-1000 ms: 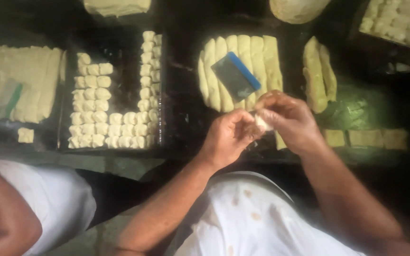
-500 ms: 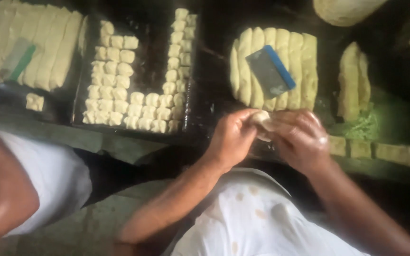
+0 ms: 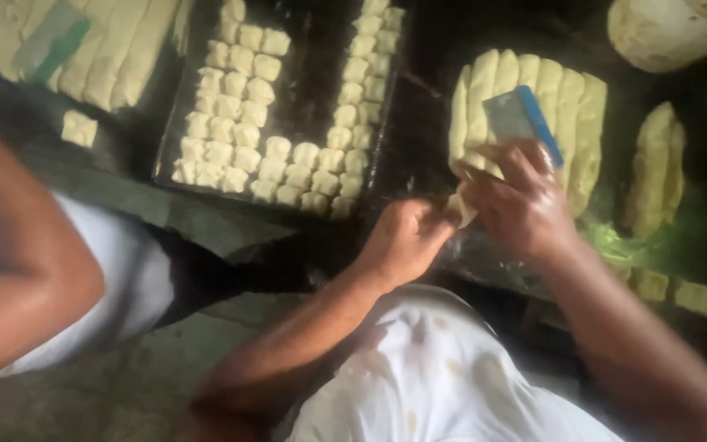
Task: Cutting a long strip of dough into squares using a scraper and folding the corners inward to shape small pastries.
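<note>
A small piece of pale dough (image 3: 461, 209) is observed between the two hands, pinched at its lower end and tapering upward; its outline is blurred. It is positioned just below the near edge of the slab of dough strips (image 3: 525, 115), touching or almost touching it; which cannot be told. The slab is seen as a row of long cream-coloured strips laid side by side, lengthwise away from the viewer. A flat scraper (image 3: 521, 115), grey with a blue edge, is found resting tilted on top of the slab, near its middle.
</note>
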